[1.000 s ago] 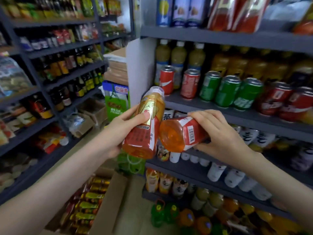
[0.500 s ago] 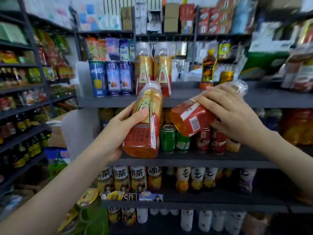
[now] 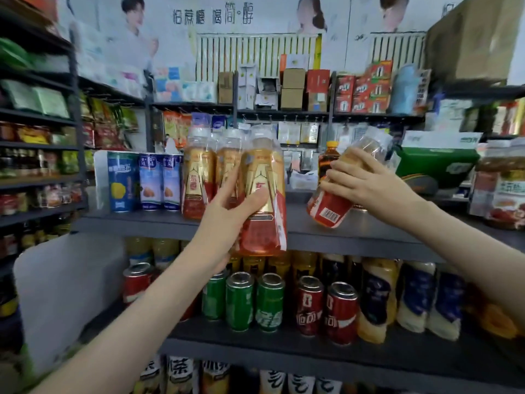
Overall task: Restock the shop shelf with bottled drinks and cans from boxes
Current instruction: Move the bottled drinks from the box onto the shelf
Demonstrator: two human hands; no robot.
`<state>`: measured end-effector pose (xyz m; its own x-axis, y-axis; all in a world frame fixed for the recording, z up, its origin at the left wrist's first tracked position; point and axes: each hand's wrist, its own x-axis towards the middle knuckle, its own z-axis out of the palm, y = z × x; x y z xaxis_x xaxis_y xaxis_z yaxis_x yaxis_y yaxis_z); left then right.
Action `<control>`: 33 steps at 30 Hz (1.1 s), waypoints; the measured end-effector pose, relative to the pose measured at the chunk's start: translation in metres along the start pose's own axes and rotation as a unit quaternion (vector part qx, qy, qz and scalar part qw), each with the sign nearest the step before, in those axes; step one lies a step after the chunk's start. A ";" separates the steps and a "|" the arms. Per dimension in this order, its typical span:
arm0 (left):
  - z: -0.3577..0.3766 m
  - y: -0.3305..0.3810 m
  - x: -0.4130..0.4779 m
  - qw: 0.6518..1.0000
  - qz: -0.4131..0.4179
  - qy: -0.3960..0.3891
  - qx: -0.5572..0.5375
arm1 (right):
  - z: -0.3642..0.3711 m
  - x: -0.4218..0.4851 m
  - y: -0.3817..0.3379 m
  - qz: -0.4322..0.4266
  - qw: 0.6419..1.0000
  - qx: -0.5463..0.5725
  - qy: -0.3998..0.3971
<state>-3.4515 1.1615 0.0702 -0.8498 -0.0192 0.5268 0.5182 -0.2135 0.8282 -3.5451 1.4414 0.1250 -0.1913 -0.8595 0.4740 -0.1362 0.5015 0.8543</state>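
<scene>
My left hand (image 3: 227, 220) grips an upright orange drink bottle (image 3: 264, 194) with a gold and red label, at the front edge of the top dark shelf (image 3: 355, 237). Two matching bottles (image 3: 199, 177) stand on that shelf just behind and left of it. My right hand (image 3: 366, 180) holds a second orange bottle (image 3: 338, 194) tilted, cap up to the right, its base just above the shelf board.
Blue cans (image 3: 150, 180) stand left of the bottles. A dark-capped bottle (image 3: 329, 157) stands behind my right hand. Green cans (image 3: 241, 302) and red cans (image 3: 326, 311) fill the shelf below. Packaged goods (image 3: 500, 183) crowd the right end; a side rack (image 3: 37, 177) is on the left.
My view has swung upward from the lower shelves to the top shelf. Both hands have lifted their bottles up to the top shelf level, the left one close to the standing pair.
</scene>
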 end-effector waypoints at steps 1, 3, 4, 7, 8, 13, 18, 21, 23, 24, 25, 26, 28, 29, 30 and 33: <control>0.006 -0.004 0.004 1.000 0.004 0.001 0.019 | 0.007 0.003 0.002 -0.009 1.000 0.005 0.000; 0.016 -0.011 0.009 0.998 0.019 0.008 0.052 | 0.020 0.011 0.006 -0.021 1.000 0.018 -0.005; 0.019 -0.014 0.012 0.997 0.031 0.012 0.068 | 0.026 0.015 0.007 -0.028 0.999 0.022 -0.009; 0.024 -0.020 0.021 0.992 0.052 0.015 0.114 | 0.044 0.027 0.009 -0.058 0.998 0.017 -0.026; 0.025 -0.021 0.024 0.991 0.054 0.013 0.124 | 0.049 0.030 0.008 -0.067 0.997 0.015 -0.041; 0.020 -0.027 0.040 0.993 0.050 -0.016 0.108 | 0.060 0.032 0.003 -0.063 0.994 0.042 -0.076; 0.014 -0.029 0.056 0.988 0.070 -0.063 0.124 | 0.026 0.034 -0.029 0.158 0.963 0.216 0.021; 0.016 -0.031 0.065 0.986 0.087 -0.087 0.111 | -0.012 0.049 -0.065 0.282 0.778 0.557 0.073; 0.016 -0.035 0.072 0.985 0.084 -0.098 0.114 | -0.022 0.062 -0.082 0.301 0.719 0.622 0.074; 0.016 -0.037 0.075 0.985 0.078 -0.106 0.111 | -0.021 0.065 -0.087 0.299 0.716 0.626 0.075; 0.014 -0.039 0.080 0.984 0.071 -0.117 0.114 | -0.020 0.069 -0.089 0.308 0.713 0.626 0.070; 0.011 -0.039 0.083 0.981 0.067 -0.130 0.131 | -0.019 0.072 -0.090 0.323 0.705 0.628 0.063; 0.002 -0.034 0.085 0.957 0.092 -0.152 0.229 | -0.016 0.076 -0.091 0.352 0.676 0.646 0.050; -0.004 -0.030 0.085 0.934 0.127 -0.146 0.300 | -0.014 0.078 -0.092 0.358 0.680 0.638 0.044; -0.010 -0.026 0.085 0.906 0.178 -0.123 0.363 | -0.010 0.080 -0.094 0.360 0.699 0.617 0.032; -0.039 -0.021 0.095 0.782 0.365 -0.037 0.504 | 0.006 0.090 -0.095 0.363 0.751 0.551 -0.006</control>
<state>-3.5466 1.1264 0.0956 -0.3035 0.2872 0.9085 0.7075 0.7066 0.0129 -3.5557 1.3170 0.0855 -0.6117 -0.3223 0.7225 -0.7129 0.6205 -0.3268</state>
